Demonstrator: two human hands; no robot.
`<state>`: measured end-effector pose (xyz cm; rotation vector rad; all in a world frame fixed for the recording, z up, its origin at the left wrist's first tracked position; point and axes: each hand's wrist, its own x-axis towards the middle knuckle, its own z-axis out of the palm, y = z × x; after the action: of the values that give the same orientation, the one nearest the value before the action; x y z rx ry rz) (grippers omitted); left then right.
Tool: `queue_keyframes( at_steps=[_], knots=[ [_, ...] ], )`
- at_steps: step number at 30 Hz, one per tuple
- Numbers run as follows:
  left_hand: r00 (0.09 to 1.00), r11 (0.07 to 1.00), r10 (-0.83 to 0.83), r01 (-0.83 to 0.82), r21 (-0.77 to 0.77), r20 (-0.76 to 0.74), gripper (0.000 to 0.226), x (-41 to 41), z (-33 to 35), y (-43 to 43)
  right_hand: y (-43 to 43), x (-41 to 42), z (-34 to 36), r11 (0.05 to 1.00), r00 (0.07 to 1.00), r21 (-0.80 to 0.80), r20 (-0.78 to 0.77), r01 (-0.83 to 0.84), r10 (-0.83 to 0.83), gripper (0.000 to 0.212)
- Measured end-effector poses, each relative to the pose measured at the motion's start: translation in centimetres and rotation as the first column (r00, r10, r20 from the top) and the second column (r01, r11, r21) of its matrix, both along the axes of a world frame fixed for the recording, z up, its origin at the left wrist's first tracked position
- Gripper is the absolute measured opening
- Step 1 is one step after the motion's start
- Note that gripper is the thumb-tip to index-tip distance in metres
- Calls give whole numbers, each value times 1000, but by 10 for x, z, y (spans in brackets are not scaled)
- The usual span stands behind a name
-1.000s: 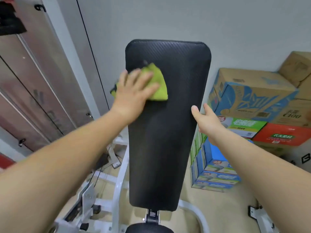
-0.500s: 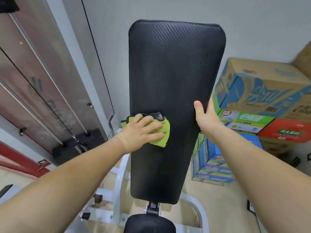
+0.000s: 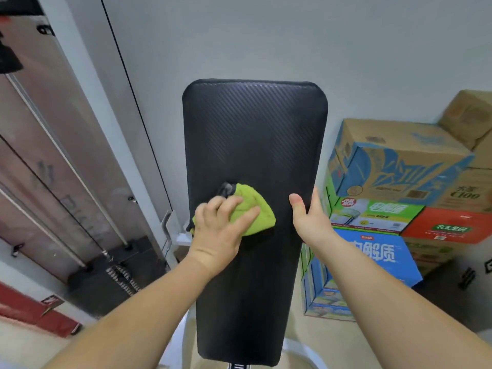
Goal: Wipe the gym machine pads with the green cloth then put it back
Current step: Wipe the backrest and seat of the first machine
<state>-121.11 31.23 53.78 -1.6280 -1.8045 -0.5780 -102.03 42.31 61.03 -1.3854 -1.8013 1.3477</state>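
Note:
A tall black back pad (image 3: 253, 134) of the gym machine stands upright before me. My left hand (image 3: 221, 230) presses the green cloth (image 3: 255, 211) flat against the pad's middle left, fingers spread over it. A dark grey edge of the cloth sticks out above my fingers. My right hand (image 3: 308, 219) grips the pad's right edge, thumb on the front face and fingers hidden behind.
Stacked cardboard boxes (image 3: 394, 166) and a blue box (image 3: 372, 257) sit close on the right. At the left are a weight stack (image 3: 117, 272) with guide rods and a cable, plus the white frame bracket (image 3: 170, 225). A grey wall is behind.
My left hand slid the cloth down the pad's left side, then rightward toward the middle. The right hand stayed on the pad's right edge. My view shifted.

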Motion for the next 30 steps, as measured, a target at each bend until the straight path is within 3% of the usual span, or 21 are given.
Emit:
queue_keyframes(
  at_steps=[4,6,9,11,13,15,18,21,27,30],
  knots=[
    [932,940,-261,187,-284,-252,71,-27,5,-12,-6,-3,10,994,991,-19,81,105,-103,75],
    [915,934,-297,219,-281,-274,68,-50,40,-15,-14,-4,20,981,955,124,238,152,-178,86],
    [990,991,-136,136,6,-38,65,-90,116,-11,-22,-21,68,793,909,607,302,49,-287,104],
    [975,993,-63,40,111,212,67,-97,168,7,-20,-43,114,635,927,769,287,-74,-240,97],
    [809,991,-84,7,134,582,64,-93,206,34,-12,-72,152,556,897,801,390,-221,-206,98],
    [638,987,-120,-7,161,760,60,-87,219,55,-6,-98,168,528,804,771,540,-355,-248,115],
    [663,967,-141,-66,245,735,56,-82,200,57,-1,-121,165,504,710,772,599,-389,-371,127],
    [573,937,-183,-144,318,799,56,-76,162,46,3,-125,157,471,692,792,588,-388,-419,123],
    [308,994,-3,-107,38,951,49,-49,29,-19,-3,-127,154,462,672,790,598,-402,-437,121],
    [116,990,131,-61,-125,985,39,-52,14,-43,-8,-127,155,469,663,792,595,-390,-454,121]
  ],
)
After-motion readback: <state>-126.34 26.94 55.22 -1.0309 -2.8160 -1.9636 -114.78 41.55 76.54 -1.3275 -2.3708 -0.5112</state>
